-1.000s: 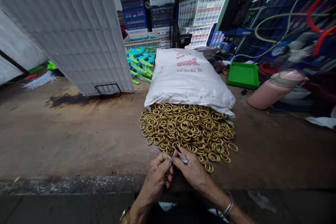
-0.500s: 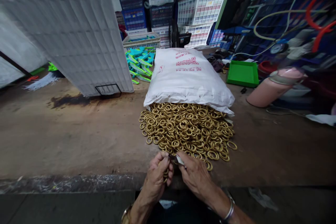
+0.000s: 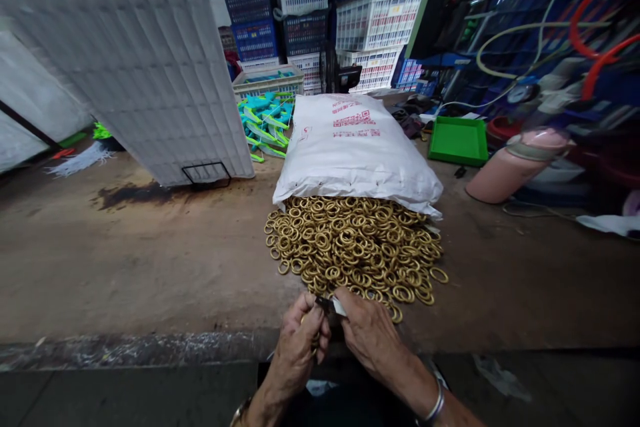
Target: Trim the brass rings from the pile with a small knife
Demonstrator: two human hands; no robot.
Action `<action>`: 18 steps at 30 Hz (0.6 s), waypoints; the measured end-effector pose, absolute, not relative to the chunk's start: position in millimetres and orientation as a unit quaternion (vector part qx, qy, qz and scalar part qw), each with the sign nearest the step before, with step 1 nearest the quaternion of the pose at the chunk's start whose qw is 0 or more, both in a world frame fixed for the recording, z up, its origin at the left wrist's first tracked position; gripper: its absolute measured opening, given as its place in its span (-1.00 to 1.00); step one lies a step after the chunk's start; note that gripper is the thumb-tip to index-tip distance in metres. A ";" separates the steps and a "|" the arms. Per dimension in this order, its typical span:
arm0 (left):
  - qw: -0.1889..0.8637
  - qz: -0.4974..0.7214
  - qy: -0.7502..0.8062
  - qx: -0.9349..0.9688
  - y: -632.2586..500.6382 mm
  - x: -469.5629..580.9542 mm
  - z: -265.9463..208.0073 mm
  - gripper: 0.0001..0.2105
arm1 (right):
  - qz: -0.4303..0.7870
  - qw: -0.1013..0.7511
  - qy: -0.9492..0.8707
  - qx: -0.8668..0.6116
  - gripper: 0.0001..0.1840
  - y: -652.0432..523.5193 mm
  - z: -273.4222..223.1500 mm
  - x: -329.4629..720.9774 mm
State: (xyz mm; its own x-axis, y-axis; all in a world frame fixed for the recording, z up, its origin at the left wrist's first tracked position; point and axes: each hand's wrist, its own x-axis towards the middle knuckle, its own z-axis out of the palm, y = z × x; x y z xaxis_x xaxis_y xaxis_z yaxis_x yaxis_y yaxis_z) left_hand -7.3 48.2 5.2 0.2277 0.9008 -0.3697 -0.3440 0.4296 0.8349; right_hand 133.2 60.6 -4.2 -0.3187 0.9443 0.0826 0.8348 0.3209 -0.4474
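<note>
Tool (image 3: 332,306) gripped in right hand (image 3: 373,330) has swung to left hand (image 3: 301,335), curled round rings (image 3: 315,341).

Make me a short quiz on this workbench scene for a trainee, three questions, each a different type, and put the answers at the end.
1. Multiple choice: which hand holds the small tool by its pale end?
A) The left
B) The right
C) Neither

2. True or false: in the picture, the pink bottle is to the right of the white sack.

3. Fill in the blank: curled below the tool's dark tip, the left hand holds gold-coloured ____.

Key:
1. B, the right hand.
2. True.
3. Rings.
</note>
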 end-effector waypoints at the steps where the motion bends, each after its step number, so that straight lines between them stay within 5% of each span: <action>1: 0.721 0.434 0.442 0.311 46.2 -8.1 7.0 -0.75 | 0.158 0.168 -0.797 -0.558 -0.68 60.2 -4.2 133.0; 10: 0.777 0.440 0.372 0.254 29.0 -14.8 21.3 -0.76 | 0.087 0.188 -0.767 -0.607 -0.77 74.3 3.8 141.1; 18: 0.754 0.480 0.410 0.179 43.0 -19.7 12.6 -0.78 | 0.022 0.184 -0.776 -0.602 -0.56 87.3 -9.4 128.4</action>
State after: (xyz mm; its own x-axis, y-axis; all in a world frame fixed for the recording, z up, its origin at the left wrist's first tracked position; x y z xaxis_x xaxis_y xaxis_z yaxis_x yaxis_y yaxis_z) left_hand -19.7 43.0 12.6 0.2024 0.8715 -0.4467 -0.5772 0.4747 0.6645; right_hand 128.4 87.3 -9.4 -0.2068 0.9435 0.2591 0.9272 0.2735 -0.2558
